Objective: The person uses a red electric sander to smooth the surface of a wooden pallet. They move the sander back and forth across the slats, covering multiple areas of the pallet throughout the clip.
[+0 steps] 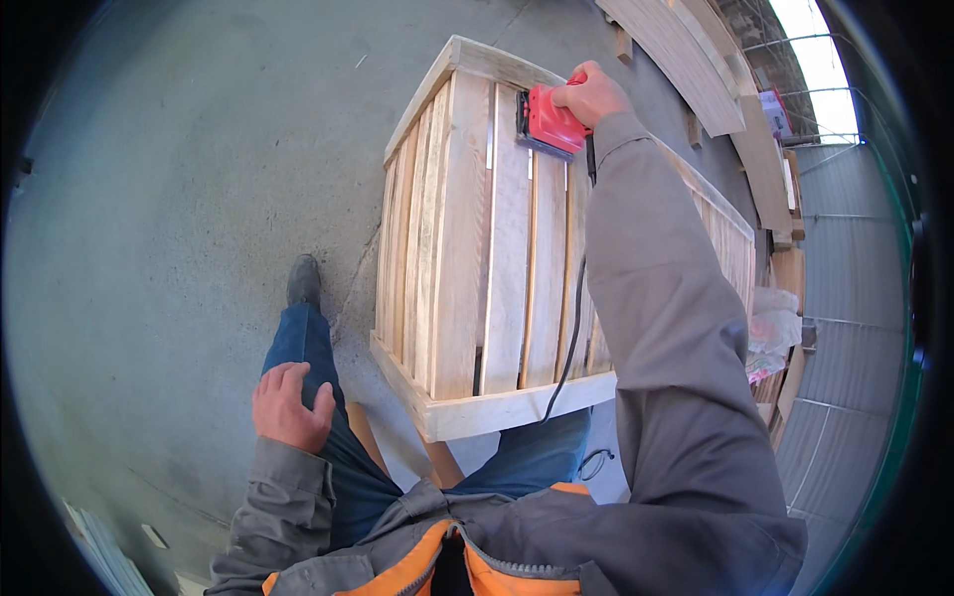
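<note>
- While the person leans over it, the right hand (593,94) is wrapped tight around the top of a red power sander (550,123), fingers curled over the housing.
- That sander sits flat on a slat near the far end of a wooden crate (467,258), close to the far top rail.
- Crate is pale slatted wood, lying so the slatted face points up, standing on the concrete floor (199,179). Gaps between slats are easy to see.
- A black power cord (571,328) runs from the sander back along the slats, over the near rail and drops off by the person's legs.
- Left hand (288,402) isn't holding anything, it's resting on the left thigh of the blue jeans, fingers loosely spread.
- Left foot in a dark shoe (303,281) is planted on the floor just beside the crate's left side.
- Grey jacket sleeves, with orange showing at the collar.
- More wooden planks and panels (696,70) are stacked beyond the crate at the upper right, well apart from the hands.
- Some bagged stuff (775,333) sits just right of the crate, can't tell what it is.
</note>
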A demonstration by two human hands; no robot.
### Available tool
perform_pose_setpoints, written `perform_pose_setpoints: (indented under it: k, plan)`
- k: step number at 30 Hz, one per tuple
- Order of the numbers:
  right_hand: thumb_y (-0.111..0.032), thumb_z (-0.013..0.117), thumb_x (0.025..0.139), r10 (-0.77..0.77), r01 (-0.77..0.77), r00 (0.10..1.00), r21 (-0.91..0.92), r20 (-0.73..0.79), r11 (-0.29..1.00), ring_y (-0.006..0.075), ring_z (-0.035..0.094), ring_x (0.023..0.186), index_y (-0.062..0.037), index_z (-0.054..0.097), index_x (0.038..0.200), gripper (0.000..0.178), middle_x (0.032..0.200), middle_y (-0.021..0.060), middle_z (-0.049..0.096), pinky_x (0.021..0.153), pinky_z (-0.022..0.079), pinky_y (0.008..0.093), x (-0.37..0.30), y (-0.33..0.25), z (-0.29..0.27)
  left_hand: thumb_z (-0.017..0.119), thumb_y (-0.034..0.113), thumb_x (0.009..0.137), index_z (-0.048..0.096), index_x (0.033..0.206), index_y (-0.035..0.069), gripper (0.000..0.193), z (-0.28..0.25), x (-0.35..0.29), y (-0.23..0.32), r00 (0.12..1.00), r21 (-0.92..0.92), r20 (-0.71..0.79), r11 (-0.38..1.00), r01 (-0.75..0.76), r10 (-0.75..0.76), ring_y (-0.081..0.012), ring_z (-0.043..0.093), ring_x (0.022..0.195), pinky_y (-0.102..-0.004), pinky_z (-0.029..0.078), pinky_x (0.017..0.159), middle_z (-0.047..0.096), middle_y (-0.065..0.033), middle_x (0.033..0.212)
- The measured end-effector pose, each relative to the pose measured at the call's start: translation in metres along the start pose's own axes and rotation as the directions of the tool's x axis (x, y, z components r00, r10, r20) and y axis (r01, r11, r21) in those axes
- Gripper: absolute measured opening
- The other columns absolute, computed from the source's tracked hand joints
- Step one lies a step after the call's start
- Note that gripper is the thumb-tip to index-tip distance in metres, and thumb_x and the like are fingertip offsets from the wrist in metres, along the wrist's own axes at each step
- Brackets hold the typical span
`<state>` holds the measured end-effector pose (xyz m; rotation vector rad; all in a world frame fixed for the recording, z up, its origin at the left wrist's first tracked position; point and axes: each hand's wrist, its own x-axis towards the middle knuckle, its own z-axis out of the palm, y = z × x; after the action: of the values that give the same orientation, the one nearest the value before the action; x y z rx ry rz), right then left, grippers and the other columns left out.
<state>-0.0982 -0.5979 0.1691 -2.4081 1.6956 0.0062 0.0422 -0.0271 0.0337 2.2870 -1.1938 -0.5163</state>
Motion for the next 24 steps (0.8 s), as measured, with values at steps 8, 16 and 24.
perform_pose_setpoints:
  k: [8,16,24]
  plan:
    - [-0.044,0.081,0.08,-0.04,0.039,0.999,-0.058,-0.019,0.998,0.0375,0.071,0.117,-0.011,0.066,0.126,0.059,0.121,0.0202,0.076,0.103,0.056,0.0442,-0.041,0.005,-0.002,0.083,0.023,0.083,0.073,0.116,0.003,0.04,-0.001,0.002,0.005,0.999,-0.019,-0.015,0.999,0.028,-0.028,-0.0373,0.068,0.113,-0.0476,0.052,0.1,0.073,-0.0156,0.119]
    - [-0.038,0.075,0.084,-0.024,0.024,1.0,-0.066,-0.009,0.998,0.0451,0.069,0.118,-0.0197,0.067,0.128,0.049,0.125,0.0268,0.066,0.1,0.057,0.0485,-0.138,-0.001,0.008,0.08,0.023,0.086,0.072,0.116,0.004,0.037,0.003,-0.006,-0.002,0.998,0.007,-0.054,1.0,-0.011,0.012,-0.0405,0.067,0.111,-0.048,0.054,0.097,0.072,-0.0177,0.117]
    - [-0.032,0.077,0.082,-0.018,0.019,1.0,-0.028,0.015,0.999,0.0459,0.07,0.107,-0.0183,0.065,0.128,0.05,0.121,0.0246,0.062,0.095,0.059,0.0504,-0.235,0.037,0.013,0.081,0.026,0.086,0.073,0.116,0.004,0.038,0.007,-0.01,-0.004,0.999,-0.034,-0.02,0.999,0.025,-0.025,-0.0394,0.067,0.113,-0.049,0.053,0.097,0.073,-0.0169,0.118]
